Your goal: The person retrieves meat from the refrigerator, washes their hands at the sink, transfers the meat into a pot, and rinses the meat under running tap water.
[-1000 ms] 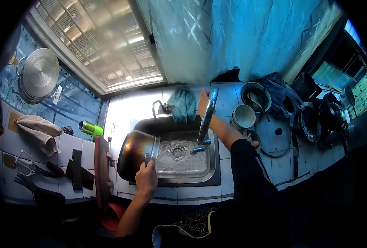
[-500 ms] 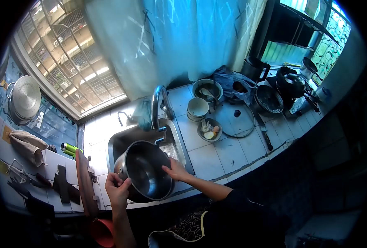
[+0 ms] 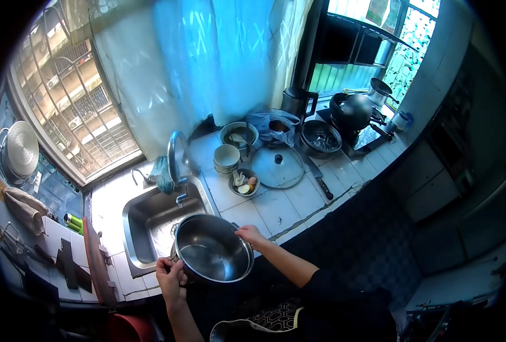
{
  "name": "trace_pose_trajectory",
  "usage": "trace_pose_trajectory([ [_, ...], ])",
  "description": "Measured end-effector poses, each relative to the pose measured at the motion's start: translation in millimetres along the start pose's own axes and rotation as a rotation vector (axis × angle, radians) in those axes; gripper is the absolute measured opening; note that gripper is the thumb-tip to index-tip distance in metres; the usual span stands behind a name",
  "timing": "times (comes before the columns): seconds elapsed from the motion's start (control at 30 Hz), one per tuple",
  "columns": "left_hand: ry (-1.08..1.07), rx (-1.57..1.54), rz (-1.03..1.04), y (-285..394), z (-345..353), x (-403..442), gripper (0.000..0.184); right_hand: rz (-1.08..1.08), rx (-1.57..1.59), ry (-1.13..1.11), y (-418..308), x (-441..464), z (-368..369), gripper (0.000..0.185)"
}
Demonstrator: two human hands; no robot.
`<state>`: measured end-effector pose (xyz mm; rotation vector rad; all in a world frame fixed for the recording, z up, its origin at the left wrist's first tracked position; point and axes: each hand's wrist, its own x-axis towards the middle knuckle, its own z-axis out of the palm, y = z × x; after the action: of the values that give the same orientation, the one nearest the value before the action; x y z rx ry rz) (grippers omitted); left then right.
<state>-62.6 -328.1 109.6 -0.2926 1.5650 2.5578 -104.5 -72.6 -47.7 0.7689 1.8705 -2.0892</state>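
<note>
A deep metal pot [image 3: 213, 251] hangs between my two hands, its open mouth tipped toward me and its inside bare. My left hand [image 3: 172, 277] is closed on the handle at its left side. At the right rim, my right hand [image 3: 251, 235] grips the other side. The pot overlaps the front right corner of the steel sink [image 3: 136, 231] and the counter edge. Behind it the faucet [image 3: 176, 157] arches over the basin.
Right of the sink stand stacked bowls [image 3: 227, 157], a bowl of scraps [image 3: 244, 182], a glass lid [image 3: 277, 166] and a knife [image 3: 322, 183]. A pan [image 3: 321, 138] and a wok [image 3: 352, 114] are farther right. A red bucket [image 3: 130, 329] sits below at left.
The pot has moved right, away from over the sink toward the counter's front edge, still in both hands. My view has turned to the right.
</note>
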Motion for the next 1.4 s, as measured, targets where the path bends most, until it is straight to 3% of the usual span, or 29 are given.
trace_pose_trajectory([
  [0.23, 0.061, -0.139, -0.095, -102, 19, 13, 0.021, -0.141, -0.264, 0.175, -29, 29, -93, 0.019],
  [0.3, 0.109, -0.173, -0.083, -130, 25, 17, 0.017, -0.219, -0.464, 0.165, -46, 35, -117, 0.02],
  [0.4, 0.201, -0.209, -0.05, -162, 38, 19, 0.015, -0.376, -0.451, -0.06, -65, 60, -154, 0.021],
  [0.47, 0.261, -0.174, 0.013, -182, 50, 19, 0.015, -0.497, -0.726, 0.221, -86, 93, -187, 0.041],
  [0.5, 0.322, -0.153, 0.035, -190, 59, 19, 0.016, -0.572, -0.792, 0.386, -100, 110, -203, 0.06],
  [0.53, 0.383, -0.129, 0.056, -197, 67, 19, 0.016, -0.567, -0.756, 0.389, -137, 115, -221, 0.073],
  [0.57, 0.35, -0.125, 0.064, -201, 71, 16, 0.009, -0.729, -0.901, 0.629, -159, 129, -231, 0.08],
  [0.6, 0.362, -0.123, 0.074, -197, 84, 17, 0.009, -0.796, -1.052, 0.726, -182, 145, -245, 0.091],
  [0.63, 0.497, -0.07, 0.048, -194, 97, 15, 0.007, -0.732, -1.203, 0.751, -198, 173, -258, 0.098],
  [0.67, 0.634, -0.019, 0.021, -193, 108, 15, 0.019, -0.674, -1.335, 0.738, -215, 192, -269, 0.098],
  [0.7, 0.564, 0.027, 0.107, -201, 96, 7, 0.039, -0.565, -1.416, 0.723, -232, 207, -276, 0.091],
  [0.73, 0.739, 0.161, 0.116, -203, 93, 5, 0.042, -0.471, -1.4, 0.649, -240, 239, -288, 0.11],
  [0.8, 0.998, 0.364, 0.046, -203, 87, -13, 0.037, -0.397, -1.106, 0.578, -250, 286, -309, 0.096],
  [0.87, 0.948, 0.353, 0.203, -224, 49, -39, 0.023, -0.242, -1.072, 0.516, -259, 321, -326, 0.064],
  [0.93, 0.97, 0.312, 0.186, -223, 41, -56, 0.028, -0.303, -1.128, 0.481, -293, 299, -326, 0.03],
  [0.97, 1.006, 0.242, 0.162, -218, 47, -63, 0.029, -0.372, -1.085, 0.523, -308, 294, -323, 0.024],
  [1.2, 1.104, 0.138, 0.025, -196, 80, -44, 0.027, -0.718, -1.041, 0.573, -377, 256, -303, 0.023],
  [1.3, 1.065, 0.253, 0.154, -188, 99, -25, 0.02, -1.048, -0.889, 0.614, -391, 225, -291, 0.018],
  [1.4, 0.857, 0.467, 0.466, -186, 126, -3, 0.024, -1.115, -0.754, 0.506, -416, 155, -269, 0.018],
])
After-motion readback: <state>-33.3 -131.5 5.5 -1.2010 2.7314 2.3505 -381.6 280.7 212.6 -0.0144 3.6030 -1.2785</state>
